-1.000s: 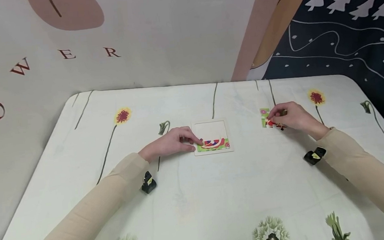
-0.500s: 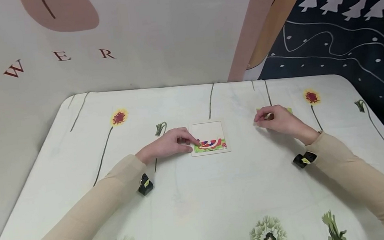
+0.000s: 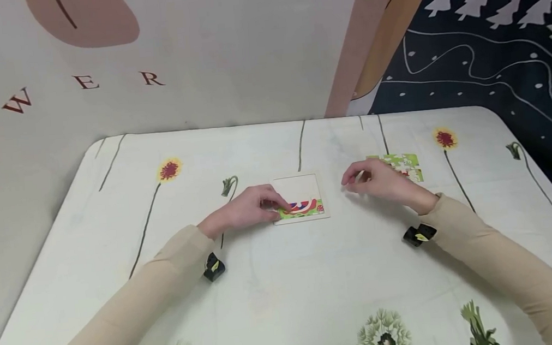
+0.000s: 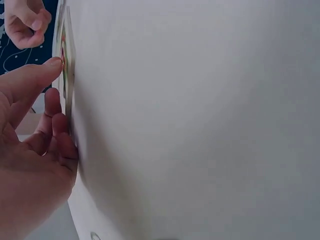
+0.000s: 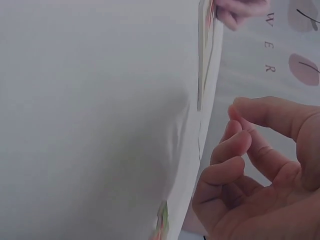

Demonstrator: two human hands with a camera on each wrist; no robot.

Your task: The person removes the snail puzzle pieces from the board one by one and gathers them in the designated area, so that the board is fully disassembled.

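A square puzzle frame (image 3: 324, 195) lies on the table, its lower strip filled with red, blue and green pieces (image 3: 304, 208) and its upper part bare. My left hand (image 3: 249, 206) rests at its left side, one fingertip pressing on the pieces, the other fingers loosely bent by the edge. To the right of the frame, my right hand (image 3: 385, 183) hangs above the table, thumb and forefinger tips together; whether a small piece is between them cannot be told. In the right wrist view, the same hand (image 5: 265, 165) shows bent fingers.
Behind the right hand lies a group of green and red puzzle pieces (image 3: 405, 161), partly covered by it. The white tablecloth (image 3: 286, 286) has printed flowers. Patterned cloth (image 3: 245, 49) rises beyond the table's far edge.
My right hand has moved left, away from the loose pieces and toward the frame, uncovering more of them. My left hand has stayed on the frame. The head view has shifted slightly.
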